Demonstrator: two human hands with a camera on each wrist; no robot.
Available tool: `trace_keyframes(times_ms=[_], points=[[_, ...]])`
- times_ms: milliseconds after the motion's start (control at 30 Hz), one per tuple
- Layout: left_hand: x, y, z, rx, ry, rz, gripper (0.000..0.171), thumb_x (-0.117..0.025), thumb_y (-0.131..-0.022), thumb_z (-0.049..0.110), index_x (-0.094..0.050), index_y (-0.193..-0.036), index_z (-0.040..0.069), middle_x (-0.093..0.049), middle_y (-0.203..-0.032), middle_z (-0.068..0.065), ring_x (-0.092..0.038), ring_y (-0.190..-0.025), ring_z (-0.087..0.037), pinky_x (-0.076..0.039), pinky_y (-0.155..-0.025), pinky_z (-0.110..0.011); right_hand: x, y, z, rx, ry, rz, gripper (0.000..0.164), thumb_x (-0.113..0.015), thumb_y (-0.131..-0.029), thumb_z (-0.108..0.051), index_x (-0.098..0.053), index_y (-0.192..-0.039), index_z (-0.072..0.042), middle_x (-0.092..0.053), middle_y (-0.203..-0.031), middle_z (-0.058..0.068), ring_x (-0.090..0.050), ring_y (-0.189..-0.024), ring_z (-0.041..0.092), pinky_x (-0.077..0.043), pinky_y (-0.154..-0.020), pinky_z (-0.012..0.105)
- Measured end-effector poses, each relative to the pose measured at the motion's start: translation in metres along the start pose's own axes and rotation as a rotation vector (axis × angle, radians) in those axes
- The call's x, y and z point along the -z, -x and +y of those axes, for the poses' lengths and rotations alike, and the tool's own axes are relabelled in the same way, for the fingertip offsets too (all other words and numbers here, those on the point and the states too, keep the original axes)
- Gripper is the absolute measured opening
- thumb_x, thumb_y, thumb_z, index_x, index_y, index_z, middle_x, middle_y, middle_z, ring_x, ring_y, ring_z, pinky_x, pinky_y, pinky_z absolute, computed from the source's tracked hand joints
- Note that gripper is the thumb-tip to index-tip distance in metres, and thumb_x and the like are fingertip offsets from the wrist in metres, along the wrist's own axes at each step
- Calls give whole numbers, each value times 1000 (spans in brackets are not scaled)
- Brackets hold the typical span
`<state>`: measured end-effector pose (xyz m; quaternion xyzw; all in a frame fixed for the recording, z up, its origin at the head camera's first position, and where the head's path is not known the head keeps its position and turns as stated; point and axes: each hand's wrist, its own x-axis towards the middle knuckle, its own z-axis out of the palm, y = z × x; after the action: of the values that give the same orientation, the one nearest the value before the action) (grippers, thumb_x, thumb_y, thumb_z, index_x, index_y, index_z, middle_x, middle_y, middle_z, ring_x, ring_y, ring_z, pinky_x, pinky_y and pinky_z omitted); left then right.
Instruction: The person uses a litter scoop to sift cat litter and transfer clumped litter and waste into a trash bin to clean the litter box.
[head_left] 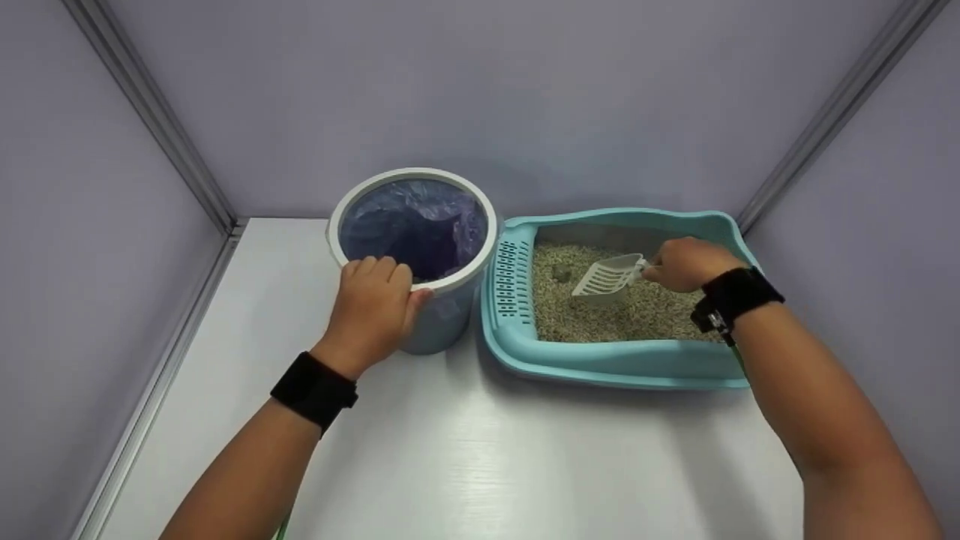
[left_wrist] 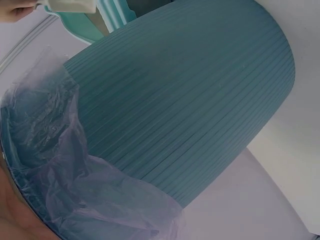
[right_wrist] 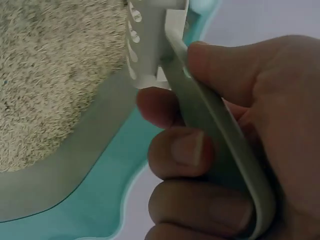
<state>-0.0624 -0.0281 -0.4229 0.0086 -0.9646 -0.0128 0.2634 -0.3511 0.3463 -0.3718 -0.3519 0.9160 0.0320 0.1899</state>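
Note:
My right hand grips the handle of a pale slotted litter scoop, fingers wrapped round it in the right wrist view. The scoop hangs over the litter in a turquoise litter box. To the left of the scoop, a dark clump lies on the litter. With fingers curled over the white rim, my left hand holds the near side of a round trash bin. A translucent purplish bag lines the bin and hangs over its ribbed blue-green outside in the left wrist view.
Bin and litter box stand side by side on a white table, the box on the right. Pale panel walls rise behind and at both sides, with metal strips at the corners. A perforated ledge forms the box's left end.

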Motion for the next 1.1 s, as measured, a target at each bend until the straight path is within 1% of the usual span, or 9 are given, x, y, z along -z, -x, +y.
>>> trace_keyframes(times_ms=[133,300,500,700,767,867,933,1000,1100], points=[[0,1,1,7,6,-2,45,-47,-109,46,-53,-89,6,-53,-84,-12,-50,-82,-32,-41,-86,-50,-8,-11,-4,-39,35,-8,44,-51,-108,-36,-74,-109,2,-69,-126,31,-70,-106,43,-54,-90,59],[0,1,2,1,15,-8,45,-46,-109,46,-52,-89,6,-53,-84,-12,-50,-82,-33,-41,-85,-49,-13,-22,-12,-34,65,-32,46,-48,-110,-35,-72,-116,4,-66,-132,32,-66,-115,48,-53,-94,60],[1,1,1,0,20,10,43,-48,-109,44,-54,-90,6,-54,-85,-12,-51,-83,-33,-41,-86,-50,-14,-39,-20,-42,31,-80,46,-45,-111,-33,-67,-85,-3,-69,-124,31,-67,-97,40,-49,-88,52],[2,0,2,11,20,-17,43,-47,-109,45,-53,-91,6,-53,-85,-12,-51,-84,-33,-41,-88,-50,-24,-58,-36,-35,-22,-84,49,-42,-113,-31,-75,-98,2,-62,-138,34,-68,-105,43,-51,-95,53],[1,-1,3,11,17,-25,44,-46,-110,45,-53,-91,6,-53,-85,-12,-50,-84,-32,-41,-88,-50,-29,-64,-40,-21,-14,-87,51,-41,-113,-31,-73,-86,-1,-72,-111,29,-66,-82,33,-51,-88,48],[1,-2,4,13,17,-27,43,-46,-109,45,-53,-91,6,-53,-85,-12,-50,-84,-32,-41,-88,-50,-32,-71,-42,-4,7,-94,56,-40,-114,-31,-60,-67,-9,-59,-71,12,-41,-57,17,-46,-78,42],[1,-2,4,11,16,-25,43,-47,-109,45,-53,-91,6,-53,-85,-12,-50,-84,-32,-41,-87,-50,-33,-71,-42,1,20,-94,55,-39,-114,-32,-60,-69,-8,-56,-70,10,-39,-57,16,-45,-76,40],[1,-1,3,13,19,-20,43,-47,-109,45,-54,-91,6,-54,-86,-12,-51,-84,-33,-41,-87,-50,-32,-69,-40,13,14,-86,54,-38,-114,-33,-69,-89,4,-69,-93,24,-59,-69,27,-49,-81,44],[3,0,1,14,18,-12,44,-48,-109,45,-53,-90,6,-54,-85,-12,-52,-84,-33,-41,-87,-50,-28,-63,-37,41,-2,-73,53,-36,-114,-32,-62,-130,11,-59,-139,37,-65,-115,48,-51,-100,55]])
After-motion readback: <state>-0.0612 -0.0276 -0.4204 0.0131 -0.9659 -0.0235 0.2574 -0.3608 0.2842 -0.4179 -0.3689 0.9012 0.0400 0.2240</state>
